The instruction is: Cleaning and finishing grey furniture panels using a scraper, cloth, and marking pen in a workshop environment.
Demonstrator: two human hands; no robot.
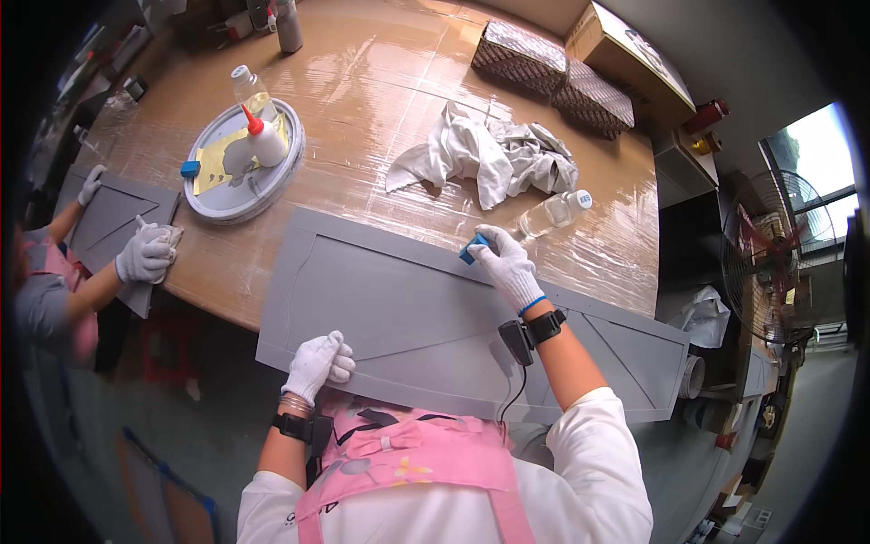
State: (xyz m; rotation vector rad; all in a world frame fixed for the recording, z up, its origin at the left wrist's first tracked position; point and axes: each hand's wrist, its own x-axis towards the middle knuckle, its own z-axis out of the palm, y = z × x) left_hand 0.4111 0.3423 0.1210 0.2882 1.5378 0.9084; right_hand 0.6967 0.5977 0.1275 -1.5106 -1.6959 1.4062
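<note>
A long grey panel (399,281) with raised frame strips and diagonal bars lies across the table's near edge in front of me. My right hand (509,272), in a white knitted glove, pinches a small blue block (473,247) at the panel's far edge. My left hand (321,363), gloved the same way, rests at the panel's near edge toward its left end. Its fingers are curled closed, and whatever may be inside them is hidden. A clear bottle (553,214) with a white cap lies on its side just beyond my right hand.
A crumpled pale cloth (480,154) lies beyond the panel. A round lid-like tray (217,210) holds a red-tipped white squeeze bottle (266,143), a clear bottle (251,92) and another blue block (190,170). At left, a co-worker's gloved hand (145,254) rests by another grey panel (113,218). Boxes (557,77) stand at back right.
</note>
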